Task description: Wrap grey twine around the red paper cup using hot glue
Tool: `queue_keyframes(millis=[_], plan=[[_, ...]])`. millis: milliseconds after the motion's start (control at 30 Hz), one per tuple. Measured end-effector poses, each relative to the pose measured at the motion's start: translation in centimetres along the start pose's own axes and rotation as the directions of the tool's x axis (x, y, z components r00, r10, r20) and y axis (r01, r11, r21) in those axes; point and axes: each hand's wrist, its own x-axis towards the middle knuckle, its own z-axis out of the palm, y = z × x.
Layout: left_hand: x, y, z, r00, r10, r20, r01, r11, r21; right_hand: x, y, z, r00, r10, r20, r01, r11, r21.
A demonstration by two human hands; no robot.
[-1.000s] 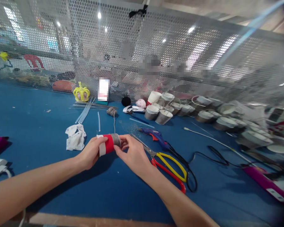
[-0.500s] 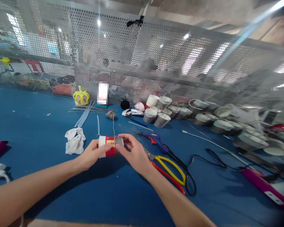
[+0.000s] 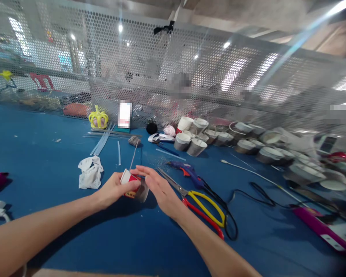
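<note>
A red and white paper cup point(image 3: 132, 189) lies on its side in my left hand point(image 3: 115, 188), the fingers closed around it. Its right end is covered in grey yarn. A strand point(image 3: 134, 156) runs from the cup back to a small grey ball of yarn point(image 3: 134, 141) on the table. Fingers stretched out, my right hand point(image 3: 160, 190) rests over the cup's top right side, by the strand; whether the fingertips press on it I cannot tell. Right of this hand lie scissors point(image 3: 200, 204) with one yellow and one red handle, and a blue glue gun point(image 3: 187, 171).
White crumpled lace point(image 3: 90, 172) lies to the left, with glue sticks point(image 3: 103, 140) behind. Several grey-wrapped cups point(image 3: 197, 146) stand at the back right, before a perforated metal screen point(image 3: 144, 57). A black cord point(image 3: 233, 223) and a purple power strip point(image 3: 320, 227) lie at right.
The cup has tilted, its right end now lower. My right hand has gone from gripping the cup's end with curled fingers to lying over it with straightened fingers. The strand now slants leftward.
</note>
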Motion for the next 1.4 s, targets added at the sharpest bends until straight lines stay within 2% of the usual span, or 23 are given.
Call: queue_keyframes(millis=[133,267,367,467,533,567,700,800,867,967,1100,1167,1233,1300,1333,1400], plan=[[0.2,-0.3,0.2,1.0,-0.009,0.018,0.009,1.0,0.027,-0.1,-0.5,-0.2,0.997,0.036,0.073,-0.043,0.995,0.093],[0.2,-0.7,0.5,0.999,-0.036,0.002,0.036,0.998,0.047,0.0,-0.5,0.1,0.995,0.059,0.077,-0.069,0.989,0.132],[0.1,-0.6,0.6,0.998,-0.057,0.001,0.057,0.996,0.065,0.3,0.2,0.4,0.996,0.076,0.036,-0.078,0.995,0.062],[0.0,-0.3,0.5,0.997,-0.056,-0.046,0.06,0.994,0.091,0.9,1.2,-0.5,0.991,0.093,-0.1,-0.106,0.985,-0.138],[0.0,0.0,0.4,0.995,-0.048,-0.09,0.056,0.994,0.096,1.3,1.7,-2.4,0.958,0.127,-0.256,-0.209,0.923,-0.324],[0.1,0.1,0.3,0.993,-0.045,-0.11,0.055,0.994,0.09,1.4,1.8,-3.8,0.92,0.16,-0.358,-0.311,0.853,-0.419],[0.2,0.2,0.0,0.991,-0.047,-0.127,0.057,0.996,0.074,1.0,2.1,-9.7,0.808,0.218,-0.548,-0.522,0.696,-0.493],[0.3,0.0,0.0,0.992,-0.028,-0.125,0.04,0.994,0.098,0.2,3.2,-12.2,0.773,0.358,-0.523,-0.622,0.586,-0.519],[0.4,-0.1,0.0,0.99,-0.015,-0.141,0.031,0.994,0.108,-0.4,4.5,-12.6,0.747,0.444,-0.494,-0.663,0.54,-0.517],[0.6,-0.1,0.0,0.986,-0.015,-0.164,0.031,0.995,0.098,-0.9,6.4,-12.3,0.718,0.474,-0.51,-0.696,0.509,-0.507],[0.7,-0.1,-0.1,0.985,-0.018,-0.171,0.031,0.997,0.076,-1.1,6.7,-12.0,0.702,0.41,-0.582,-0.699,0.552,-0.455],[0.8,-0.1,-0.2,0.987,-0.012,-0.162,0.026,0.996,0.083,-1.1,5.6,-11.9,0.705,0.384,-0.596,-0.678,0.613,-0.407],[0.8,-0.1,-0.2,0.988,-0.01,-0.152,0.025,0.995,0.097,-1.1,4.0,-11.4,0.734,0.375,-0.567,-0.627,0.696,-0.351],[0.8,-0.1,-0.3,0.991,-0.01,-0.135,0.025,0.994,0.108,-1.2,2.2,-10.4,0.791,0.367,-0.489,-0.54,0.794,-0.279],[0.8,-0.1,-0.3,0.992,-0.008,-0.125,0.022,0.993,0.113,-1.3,1.3,-9.7,0.836,0.378,-0.399,-0.465,0.873,-0.147],[0.8,-0.2,-0.4,0.994,0.0,-0.11,0.014,0.992,0.127,-1.5,-0.4,-8.3,0.879,0.423,-0.222,-0.435,0.9,-0.008]])
